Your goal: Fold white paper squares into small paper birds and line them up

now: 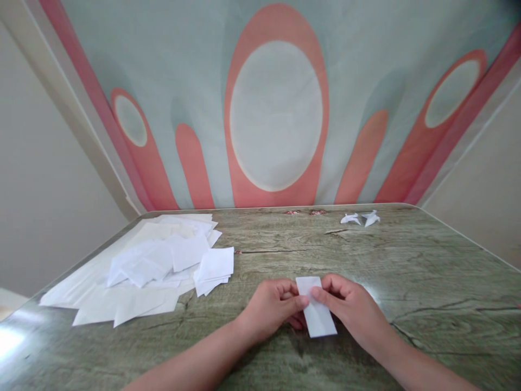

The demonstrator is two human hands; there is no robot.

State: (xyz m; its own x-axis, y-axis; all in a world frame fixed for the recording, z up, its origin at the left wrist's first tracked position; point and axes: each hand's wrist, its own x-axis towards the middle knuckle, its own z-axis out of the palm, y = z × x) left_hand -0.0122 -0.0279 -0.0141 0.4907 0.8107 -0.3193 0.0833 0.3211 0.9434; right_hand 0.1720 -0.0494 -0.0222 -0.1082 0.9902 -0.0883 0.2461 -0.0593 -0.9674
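Observation:
Both my hands hold one small white piece of paper [319, 317], a narrow upright rectangle that looks folded, just over the table near its front. My left hand [277, 305] pinches its left edge, thumb on the front and fingers behind. At the upper right edge, my right hand [350, 304] grips it the same way, the thumb pressed on its face. The two thumbs nearly meet across the paper. Whatever lies behind the sheet is hidden by it and by my fingers.
A wide heap of white paper sheets [138, 296] covers the table's left side, with a small stack of square papers [217, 263] at its right edge. Two small folded paper figures [370, 218] stand at the back right. Behind the wood-patterned table [277, 239] hangs a patterned backdrop [277, 195].

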